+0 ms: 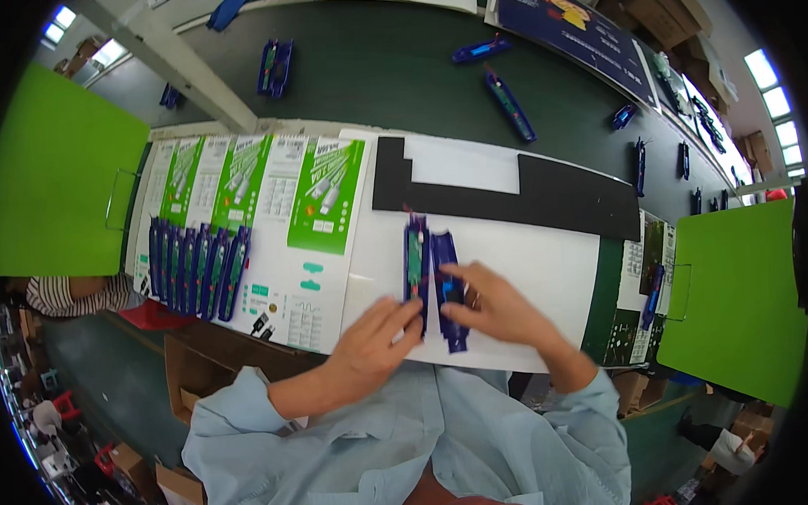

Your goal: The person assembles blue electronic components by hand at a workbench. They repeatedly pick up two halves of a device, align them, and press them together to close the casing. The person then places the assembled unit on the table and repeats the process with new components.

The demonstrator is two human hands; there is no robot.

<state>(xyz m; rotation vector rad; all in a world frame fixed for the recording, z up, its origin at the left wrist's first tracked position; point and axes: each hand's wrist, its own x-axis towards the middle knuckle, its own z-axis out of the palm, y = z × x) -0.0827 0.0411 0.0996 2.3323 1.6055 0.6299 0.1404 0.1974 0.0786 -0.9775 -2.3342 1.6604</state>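
An open blue plastic case (431, 274) lies on a white sheet (547, 274) near the bench's (371, 67) near edge, its two halves side by side, a green insert in the left half. The left hand (371, 338) has its fingers (406, 319) bent around the lower end of the left half; the right hand (490, 307) presses curled fingers (454, 291) onto the right half. A black L-shaped mat (544, 199) lies just behind. A row of closed blue cases (195, 269) stands on green-and-white packaging cards (268, 186) toward the left edge. More blue cases (510, 106) lie scattered farther back.
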